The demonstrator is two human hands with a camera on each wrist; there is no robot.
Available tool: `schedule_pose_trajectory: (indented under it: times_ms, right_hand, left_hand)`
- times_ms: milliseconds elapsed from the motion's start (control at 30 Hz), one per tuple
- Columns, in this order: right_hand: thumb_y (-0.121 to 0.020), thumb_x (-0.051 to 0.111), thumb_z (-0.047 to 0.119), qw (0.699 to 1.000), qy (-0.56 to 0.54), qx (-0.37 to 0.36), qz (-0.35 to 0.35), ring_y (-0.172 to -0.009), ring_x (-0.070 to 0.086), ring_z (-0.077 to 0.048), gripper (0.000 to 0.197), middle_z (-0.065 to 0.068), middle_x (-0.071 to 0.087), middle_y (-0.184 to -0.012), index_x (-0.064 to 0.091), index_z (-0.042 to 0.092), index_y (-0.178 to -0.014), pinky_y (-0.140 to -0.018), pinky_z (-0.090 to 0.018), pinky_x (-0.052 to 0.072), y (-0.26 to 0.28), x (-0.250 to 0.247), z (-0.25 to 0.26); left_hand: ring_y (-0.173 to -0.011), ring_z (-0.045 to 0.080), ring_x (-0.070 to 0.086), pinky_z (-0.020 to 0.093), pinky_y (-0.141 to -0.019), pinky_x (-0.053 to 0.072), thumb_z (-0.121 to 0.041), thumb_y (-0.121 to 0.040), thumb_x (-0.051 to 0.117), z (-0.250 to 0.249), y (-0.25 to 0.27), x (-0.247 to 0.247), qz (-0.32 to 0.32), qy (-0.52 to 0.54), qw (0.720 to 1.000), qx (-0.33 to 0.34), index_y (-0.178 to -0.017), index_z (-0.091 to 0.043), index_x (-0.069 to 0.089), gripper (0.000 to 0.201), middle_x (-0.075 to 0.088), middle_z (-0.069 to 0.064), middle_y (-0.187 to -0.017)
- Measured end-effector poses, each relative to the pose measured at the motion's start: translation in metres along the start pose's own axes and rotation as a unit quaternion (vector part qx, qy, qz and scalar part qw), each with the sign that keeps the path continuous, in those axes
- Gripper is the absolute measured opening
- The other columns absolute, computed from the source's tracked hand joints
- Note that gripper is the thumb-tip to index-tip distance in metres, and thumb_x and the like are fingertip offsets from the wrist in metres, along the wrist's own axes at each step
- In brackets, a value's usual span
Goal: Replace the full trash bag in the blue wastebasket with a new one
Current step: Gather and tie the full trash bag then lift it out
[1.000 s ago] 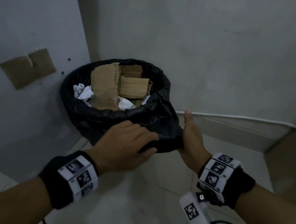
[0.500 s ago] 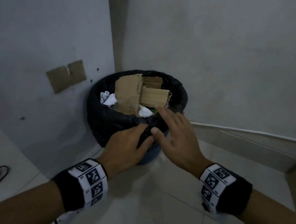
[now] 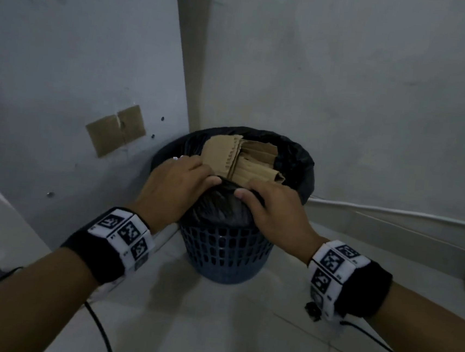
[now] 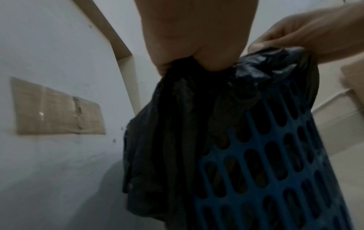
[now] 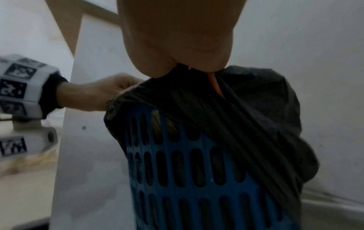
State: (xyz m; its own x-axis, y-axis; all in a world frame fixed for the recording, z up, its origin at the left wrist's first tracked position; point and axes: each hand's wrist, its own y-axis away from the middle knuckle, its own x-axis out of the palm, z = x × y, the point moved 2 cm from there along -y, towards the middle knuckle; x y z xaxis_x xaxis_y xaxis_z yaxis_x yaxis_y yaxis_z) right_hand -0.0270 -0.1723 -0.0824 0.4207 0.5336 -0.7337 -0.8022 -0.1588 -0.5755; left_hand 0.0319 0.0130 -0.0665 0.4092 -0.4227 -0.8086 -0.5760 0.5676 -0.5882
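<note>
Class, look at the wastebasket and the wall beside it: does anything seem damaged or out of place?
Yes: a torn cardboard patch is stuck askew on the wall, and cardboard scraps stick up above the trash bag rim, overfilling the wastebasket.

Dim, bluish light throughout; wrist views blurred (edges bent by wide-angle lenses)

Right hand [image 3: 273, 208] now joins left hand [image 3: 173, 187] in pinching the crumpled black plastic trash bag [image 3: 222, 206] rim, gathered upward.

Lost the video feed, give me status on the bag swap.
Left hand and right hand both pinching black trash bag at near rim. Bag in blue wastebasket, cardboard sticking up.
</note>
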Motion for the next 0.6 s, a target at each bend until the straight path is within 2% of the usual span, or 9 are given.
schedule_pose_trajectory:
  times_ms: [100, 167, 233, 267, 367, 467, 500, 533, 600]
  right_hand:
    - [-0.097, 0.049, 0.041, 0.995, -0.04, 0.087, -0.022, -0.058, 0.053, -0.005, 0.036, 0.01, 0.055, -0.06, 0.049, 0.031, -0.063, -0.053, -0.022, 0.035, -0.005, -0.004, -0.004]
    - [-0.096, 0.054, 0.038, 0.983, -0.104, 0.145, -0.036, -0.059, 0.05, 0.006, 0.036, 0.017, 0.052, -0.061, 0.046, 0.038, -0.06, -0.054, -0.011, 0.034, -0.01, -0.005, -0.008]
    - [-0.094, 0.058, 0.031, 0.963, -0.192, 0.176, -0.066, -0.066, 0.055, 0.004, 0.024, 0.015, 0.06, -0.071, 0.056, 0.034, -0.071, -0.062, -0.01, 0.04, -0.013, -0.01, -0.008]
    - [-0.094, 0.058, 0.027, 0.95, -0.235, 0.182, -0.091, -0.069, 0.057, -0.002, 0.016, 0.011, 0.062, -0.075, 0.059, 0.026, -0.078, -0.065, -0.016, 0.045, -0.014, -0.015, -0.008]
    - [-0.096, 0.056, 0.023, 0.93, -0.247, 0.199, -0.184, -0.066, 0.053, -0.011, 0.013, 0.003, 0.054, -0.074, 0.052, 0.015, -0.086, -0.062, -0.024, 0.045, -0.006, -0.039, -0.021]
    - [-0.098, 0.05, 0.032, 0.899, -0.229, 0.315, -0.202, -0.062, 0.041, -0.011, 0.025, -0.001, 0.043, -0.072, 0.044, 0.011, -0.086, -0.064, -0.03, 0.038, 0.018, -0.047, -0.057]
    - [-0.099, 0.045, 0.042, 0.871, -0.251, 0.393, -0.157, -0.062, 0.042, -0.015, 0.035, -0.004, 0.043, -0.072, 0.044, 0.01, -0.084, -0.064, -0.033, 0.038, 0.027, -0.041, -0.068]
    - [-0.097, 0.038, 0.055, 0.822, -0.293, 0.481, -0.088, -0.06, 0.043, -0.018, 0.048, -0.007, 0.047, -0.072, 0.046, 0.01, -0.082, -0.062, -0.033, 0.038, 0.037, -0.033, -0.075]
    - [-0.088, 0.021, 0.076, 0.696, -0.394, 0.598, 0.056, -0.063, 0.05, -0.023, 0.076, -0.012, 0.059, -0.078, 0.055, 0.008, -0.086, -0.059, -0.029, 0.038, 0.054, -0.02, -0.076]
  left_hand:
    - [-0.09, 0.028, 0.056, 0.043, -0.075, 0.047, -0.048, -0.098, 0.028, -0.012, -0.005, -0.001, -0.013, 0.052, 0.997, -0.053, -0.105, -0.014, 0.069, 0.053, 0.06, 0.006, -0.1]
    - [-0.102, 0.025, 0.055, 0.042, -0.085, 0.047, -0.047, -0.1, 0.025, -0.024, -0.003, -0.003, -0.002, 0.104, 0.994, -0.022, -0.122, -0.016, 0.062, 0.053, 0.06, 0.006, -0.114]
    - [-0.11, 0.017, 0.054, 0.033, -0.09, 0.046, -0.053, -0.098, 0.026, -0.037, 0.006, 0.002, 0.076, 0.118, 0.99, 0.02, -0.138, -0.022, 0.048, 0.056, 0.057, 0.0, -0.127]
    - [-0.109, 0.015, 0.056, 0.03, -0.086, 0.048, -0.058, -0.096, 0.025, -0.042, 0.011, 0.005, 0.109, 0.113, 0.987, 0.026, -0.142, -0.027, 0.043, 0.058, 0.058, -0.003, -0.128]
    - [-0.098, 0.009, 0.062, 0.03, -0.07, 0.053, -0.067, -0.091, 0.029, -0.045, 0.021, 0.008, 0.097, 0.128, 0.987, 0.001, -0.133, -0.039, 0.051, 0.055, 0.064, -0.011, -0.118]
    - [-0.093, 0.003, 0.061, 0.027, -0.068, 0.053, -0.064, -0.089, 0.04, -0.043, 0.023, 0.008, 0.061, 0.154, 0.986, -0.004, -0.105, -0.035, 0.071, 0.045, 0.067, -0.015, -0.108]
    - [-0.089, 0.002, 0.062, 0.025, -0.066, 0.051, -0.061, -0.09, 0.041, -0.043, 0.023, 0.01, 0.047, 0.155, 0.987, -0.004, -0.095, -0.032, 0.073, 0.044, 0.067, -0.016, -0.104]
    - [-0.085, 0.002, 0.061, 0.025, -0.064, 0.05, -0.058, -0.092, 0.04, -0.044, 0.023, 0.013, 0.037, 0.16, 0.986, -0.01, -0.089, -0.029, 0.074, 0.044, 0.067, -0.016, -0.101]
    - [-0.082, 0.003, 0.06, 0.028, -0.064, 0.049, -0.053, -0.095, 0.037, -0.045, 0.02, 0.017, 0.028, 0.181, 0.983, -0.035, -0.084, -0.023, 0.071, 0.046, 0.066, -0.015, -0.095]
